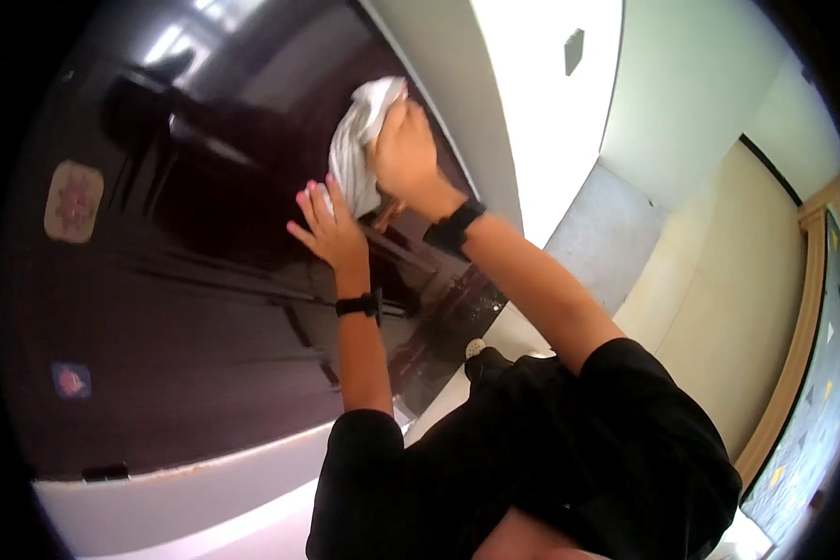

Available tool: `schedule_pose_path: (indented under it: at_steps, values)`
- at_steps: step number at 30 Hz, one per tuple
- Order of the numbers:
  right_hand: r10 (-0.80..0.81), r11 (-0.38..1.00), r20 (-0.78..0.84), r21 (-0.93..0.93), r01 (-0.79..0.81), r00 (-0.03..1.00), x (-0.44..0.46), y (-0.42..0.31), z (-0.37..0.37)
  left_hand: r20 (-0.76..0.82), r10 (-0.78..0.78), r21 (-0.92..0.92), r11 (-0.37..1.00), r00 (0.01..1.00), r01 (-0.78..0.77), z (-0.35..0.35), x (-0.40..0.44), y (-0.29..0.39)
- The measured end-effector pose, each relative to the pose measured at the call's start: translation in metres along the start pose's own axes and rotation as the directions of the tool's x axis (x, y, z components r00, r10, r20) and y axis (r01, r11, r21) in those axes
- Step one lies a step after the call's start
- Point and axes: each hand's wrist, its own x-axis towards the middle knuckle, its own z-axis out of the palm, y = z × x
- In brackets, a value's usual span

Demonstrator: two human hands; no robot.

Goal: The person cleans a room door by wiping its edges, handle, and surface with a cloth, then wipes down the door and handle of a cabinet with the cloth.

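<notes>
A crumpled white cloth (353, 149) is pressed against a dark, glossy door (224, 355). My right hand (406, 157) is closed on the cloth near the door's edge and holds it to the surface. Just below, my left hand (332, 229) rests with its fingers spread over the door, its fingertips at the cloth's lower end. Each wrist wears a black band. Part of the cloth is hidden behind my right hand.
Two stickers, a beige one (73, 202) and a small blue one (71, 381), are on the door. A pale frame (448, 75) borders it, with a white wall and grey switch plate (574, 51) beyond. A wood-edged blue patterned panel (807, 411) stands at the right.
</notes>
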Motion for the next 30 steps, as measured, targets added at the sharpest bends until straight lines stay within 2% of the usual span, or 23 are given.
schedule_pose_path:
  at_steps: [2,7,10,12,13,16,18,20,22,24,26,28,30]
  values:
    - [0.039,0.999,0.041,-0.006,-0.038,0.998,-0.008,-0.001,-0.007,0.019,0.043,-0.001,0.999,0.999,-0.043,0.004,-0.008,0.000]
    - [0.039,0.986,0.152,-0.166,-0.014,0.988,-0.026,0.018,0.001,-0.037,0.190,0.140,0.973,0.981,-0.183,0.017,-0.010,-0.007]
    - [0.043,0.974,0.185,-0.226,0.000,0.982,-0.034,0.017,0.002,-0.038,0.226,0.048,0.973,0.973,-0.224,0.014,-0.007,-0.015]
    - [0.052,0.991,0.229,-0.130,-0.022,0.972,-0.034,0.018,0.004,-0.046,0.248,-0.008,0.968,0.968,-0.249,0.018,-0.008,-0.021]
    - [0.005,0.991,0.226,-0.135,0.026,0.974,-0.032,0.020,0.001,-0.071,0.280,-0.011,0.959,0.957,-0.282,0.016,-0.005,-0.021]
    - [-0.083,0.995,0.131,-0.045,0.090,0.988,-0.029,0.029,-0.001,-0.083,0.349,-0.046,0.934,0.933,-0.354,0.017,-0.005,-0.025]
    - [-0.104,0.993,0.114,0.072,0.096,0.988,-0.026,0.037,-0.008,-0.082,0.363,-0.070,0.927,0.928,-0.368,0.017,-0.003,-0.022]
    - [-0.124,0.988,0.115,0.102,0.112,0.986,-0.027,0.046,-0.006,-0.053,0.392,-0.083,0.915,0.918,-0.395,0.011,-0.002,-0.025]
    - [-0.184,0.963,0.086,0.216,0.162,0.979,-0.024,0.056,-0.006,-0.050,0.381,-0.097,0.918,0.923,-0.384,0.011,-0.003,-0.025]
    - [-0.186,0.959,0.080,0.233,0.163,0.979,-0.025,0.060,-0.001,-0.031,0.383,-0.102,0.918,0.923,-0.384,0.013,-0.008,-0.025]
    - [-0.154,0.923,0.074,0.368,0.116,0.985,-0.025,0.063,0.003,0.035,0.237,-0.212,0.951,0.971,-0.224,0.022,-0.024,-0.026]
    - [-0.201,0.914,0.114,0.380,0.144,0.973,-0.026,0.065,0.005,0.065,0.249,-0.182,0.955,0.966,-0.234,0.020,-0.025,-0.028]
    - [-0.162,0.940,0.119,0.322,0.117,0.980,-0.029,0.058,0.008,0.105,0.263,-0.161,0.956,0.959,-0.245,0.018,-0.026,-0.031]
